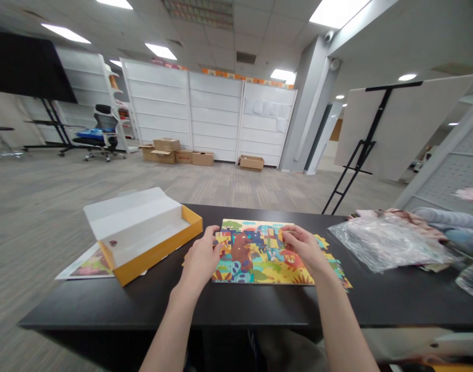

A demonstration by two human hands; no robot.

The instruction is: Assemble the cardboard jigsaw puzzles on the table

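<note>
Left hand point(200, 259) is held half-open at puzzle point(259, 258), right hand point(305, 249) pinched over it, grip unclear; yellow box point(158, 254) is opened nearby.

We look through 1 head-worn camera, facing forward and tilted down. It sits just behind the near edge of the black table point(259, 306), so our left hand point(201, 258) and right hand point(304, 249) show close, below mid-frame. Farther off, our wide view takes in the carpet point(220, 188), white shelving point(216, 116) and ceiling point(259, 18).
</note>
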